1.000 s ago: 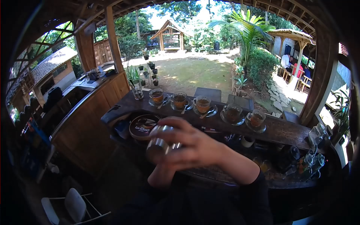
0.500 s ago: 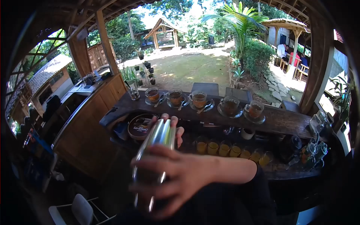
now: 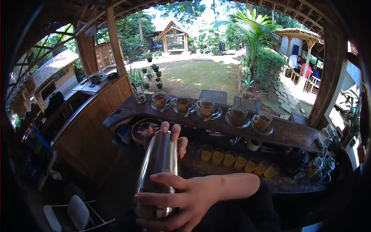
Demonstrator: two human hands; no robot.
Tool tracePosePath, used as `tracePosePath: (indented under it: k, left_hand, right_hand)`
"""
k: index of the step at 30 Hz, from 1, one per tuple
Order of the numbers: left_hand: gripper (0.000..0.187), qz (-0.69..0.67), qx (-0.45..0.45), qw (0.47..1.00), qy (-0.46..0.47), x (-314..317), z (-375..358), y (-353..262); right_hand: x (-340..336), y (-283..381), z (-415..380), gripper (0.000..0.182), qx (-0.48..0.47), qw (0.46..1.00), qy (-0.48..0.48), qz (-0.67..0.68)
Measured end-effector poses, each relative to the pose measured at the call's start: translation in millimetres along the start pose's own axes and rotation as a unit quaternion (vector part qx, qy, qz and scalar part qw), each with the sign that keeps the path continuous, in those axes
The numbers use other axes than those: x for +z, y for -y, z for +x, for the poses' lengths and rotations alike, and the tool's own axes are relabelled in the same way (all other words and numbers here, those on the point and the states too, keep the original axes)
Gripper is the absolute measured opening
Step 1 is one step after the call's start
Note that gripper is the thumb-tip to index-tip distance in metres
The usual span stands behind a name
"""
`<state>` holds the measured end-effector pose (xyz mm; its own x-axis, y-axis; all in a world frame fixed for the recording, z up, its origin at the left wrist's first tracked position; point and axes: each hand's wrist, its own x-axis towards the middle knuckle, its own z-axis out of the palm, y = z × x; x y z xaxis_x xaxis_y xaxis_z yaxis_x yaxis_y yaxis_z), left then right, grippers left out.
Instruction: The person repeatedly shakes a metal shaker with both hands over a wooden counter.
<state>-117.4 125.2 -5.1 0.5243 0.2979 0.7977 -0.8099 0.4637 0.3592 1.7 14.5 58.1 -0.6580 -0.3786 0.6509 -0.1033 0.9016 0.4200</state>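
A shiny metal shaker (image 3: pixel 158 162) is held tilted in front of my body, its far end pointing away from me. My right hand (image 3: pixel 181 197) wraps round its near, lower part, the fingers spread across the metal. At the far end, the fingers of my left hand (image 3: pixel 174 135) curl over the shaker, and its palm is hidden behind it. Beyond the shaker, a round tin (image 3: pixel 146 129) sits under the raised counter. Several glasses of yellow-orange drink (image 3: pixel 229 158) stand in a row to the right, touched by neither hand.
Along the raised wooden counter (image 3: pixel 293 133) stand several cups of tea (image 3: pixel 206 106) on saucers and a glass (image 3: pixel 140 96) at the left. Glass jars (image 3: pixel 320 164) are at the right end. A chair (image 3: pixel 78 212) is lower left. People (image 3: pixel 305 70) sit outside.
Both hands and the shaker show sharper now, with the shaker's far end slightly lower. The hands still grip it. The camera view has shifted a little.
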Motion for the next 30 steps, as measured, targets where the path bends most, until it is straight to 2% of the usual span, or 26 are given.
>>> tracePosePath:
  k: [1, 3, 4, 5, 7, 8, 9, 10, 11, 13, 14, 15, 16, 17, 18, 19, 20, 21, 22, 23, 24, 25, 26, 27, 29, 30]
  left_hand:
    - [0.035, 0.0, -0.004, 1.0, -0.002, -13, -6, 0]
    - [0.04, -0.093, -0.004, 0.978, -0.185, -49, -27, 4]
    - [0.04, -0.092, -0.006, 0.978, -0.187, -55, -37, 12]
    - [0.038, -0.106, 0.045, 0.955, -0.274, -57, -41, 26]
    - [0.034, -0.13, 0.139, 0.881, -0.432, -59, -47, 48]
    - [0.037, 0.04, 0.144, 0.923, -0.354, -49, -48, 48]
    - [0.041, 0.206, 0.149, 0.929, -0.268, -38, -53, 43]
    - [0.036, -0.18, -0.044, 0.963, -0.196, -49, -34, 10]
    - [0.037, -0.097, -0.081, 0.988, -0.089, -12, -11, 0]
    - [0.034, -0.023, -0.03, 0.999, 0.025, 1, 2, -5]
    - [0.032, -0.041, -0.015, 0.999, -0.012, 3, 2, -3]
    - [0.032, -0.041, -0.034, 0.992, -0.119, -3, -4, -6]
    - [0.032, -0.044, -0.036, 0.991, -0.122, -12, -10, 5]
    - [0.025, -0.228, 0.057, 0.949, -0.21, -27, -16, 24]
    - [0.022, -0.399, 0.148, 0.859, -0.285, -49, -29, 36]
    - [0.015, -0.204, -0.027, 0.942, -0.265, -96, -81, 36]
    - [0.015, -0.201, -0.03, 0.944, -0.26, -84, -75, 34]
    - [0.017, -0.044, 0.013, 0.947, -0.318, -60, -58, 33]
    - [0.022, 0.11, 0.063, 0.921, -0.368, -35, -42, 34]
    - [0.027, 0.259, 0.112, 0.864, -0.417, -17, -37, 35]
    - [0.03, 0.102, 0.019, 0.951, -0.291, -13, -27, 17]
    - [0.033, -0.06, -0.076, 0.984, -0.147, -14, -15, -4]
    - [0.034, -0.068, -0.056, 0.996, -0.022, -18, -9, -5]
    - [0.033, -0.065, -0.035, 0.997, -0.001, -15, -8, -4]
    - [0.032, -0.151, -0.055, 0.98, -0.119, -35, -24, -2]
    - [0.033, -0.169, 0.091, 0.969, -0.154, -31, -25, 30]
  right_hand:
    - [3, -9, -6, 0.045, 0.002, 0.999, -0.048, 0.018]
    - [13, -34, -32, 0.051, 0.048, 0.994, -0.094, 0.01]
    - [22, -45, -49, 0.053, 0.16, 0.981, -0.109, 0.011]
    - [33, -54, -69, 0.048, 0.297, 0.942, -0.148, 0.056]
    - [32, -57, -75, 0.038, 0.373, 0.898, -0.223, 0.07]
    - [22, -53, -61, 0.037, 0.282, 0.942, -0.176, 0.042]
    - [11, -41, -39, 0.037, 0.191, 0.974, -0.123, 0.02]
    - [7, -25, -19, 0.035, 0.118, 0.987, -0.108, 0.021]
    - [4, -12, -5, 0.034, 0.043, 0.994, -0.095, 0.021]
    - [0, -2, 1, 0.032, 0.032, 0.997, -0.071, 0.027]
    - [1, 1, 2, 0.031, 0.015, 0.998, -0.045, 0.033]
    - [10, -13, -7, 0.031, 0.031, 0.992, -0.118, 0.02]
    - [10, -31, -24, 0.042, 0.069, 0.993, -0.1, 0.008]
    - [21, -48, -44, 0.059, 0.14, 0.983, -0.117, -0.032]
    - [14, -57, -59, 0.063, 0.317, 0.944, -0.091, 0.032]
    - [20, -61, -74, 0.057, 0.418, 0.885, -0.19, 0.083]
    - [19, -58, -79, 0.056, 0.399, 0.895, -0.179, 0.084]
    - [18, -54, -82, 0.056, 0.378, 0.907, -0.167, 0.08]
    - [15, -50, -62, 0.059, 0.268, 0.956, -0.119, 0.023]
    - [12, -37, -37, 0.048, 0.174, 0.977, -0.126, 0.013]
    - [9, -24, -19, 0.041, 0.1, 0.993, -0.06, -0.013]
    - [13, -10, -6, 0.041, 0.062, 0.995, -0.077, -0.002]
    - [17, 1, -1, 0.044, 0.051, 0.997, -0.05, 0.028]
    - [18, -2, -3, 0.044, 0.052, 0.997, -0.052, 0.025]
    - [23, -18, -15, 0.044, 0.052, 0.995, -0.081, -0.022]
    - [28, -32, -35, 0.049, 0.102, 0.993, -0.062, -0.019]
